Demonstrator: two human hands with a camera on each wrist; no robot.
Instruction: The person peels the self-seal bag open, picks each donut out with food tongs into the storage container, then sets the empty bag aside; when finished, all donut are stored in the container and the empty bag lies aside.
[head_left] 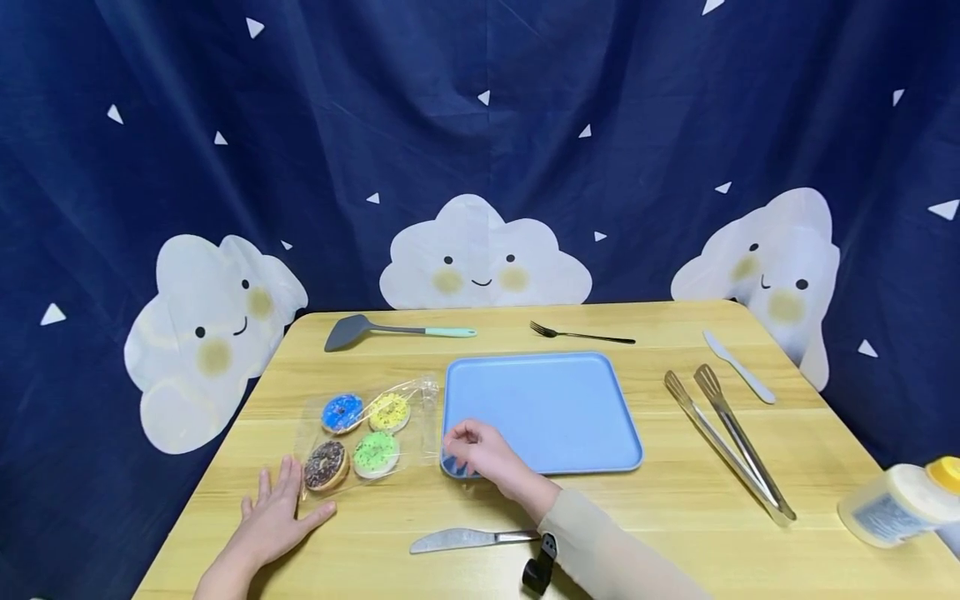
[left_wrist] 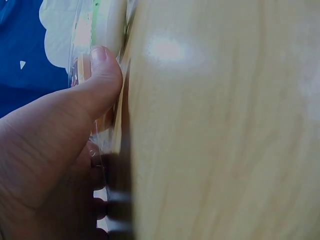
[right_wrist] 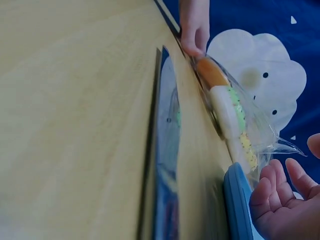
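A clear plastic bag (head_left: 422, 433) lies on the left of the table with toy donuts inside: a blue one (head_left: 342, 413), a yellow one (head_left: 389, 412), a green one (head_left: 377, 453) and a dark brown one (head_left: 326, 465). My left hand (head_left: 276, 517) rests with spread fingers at the bag's near left corner; its thumb (left_wrist: 102, 67) stretches along the near side. Over the near left corner of a blue tray (head_left: 540, 408) hovers my right hand (head_left: 483, 454), its fingers loosely bent and holding nothing. The bag's crinkled end reaches close to those fingertips in the right wrist view.
A table knife (head_left: 457, 540) lies in front, partly under my right forearm. Behind are a grey spatula (head_left: 367, 328) and a black fork (head_left: 577, 335). Metal tongs (head_left: 731, 442) and a pale blue knife (head_left: 738, 367) lie right, beside a yellow-capped bottle (head_left: 892, 504).
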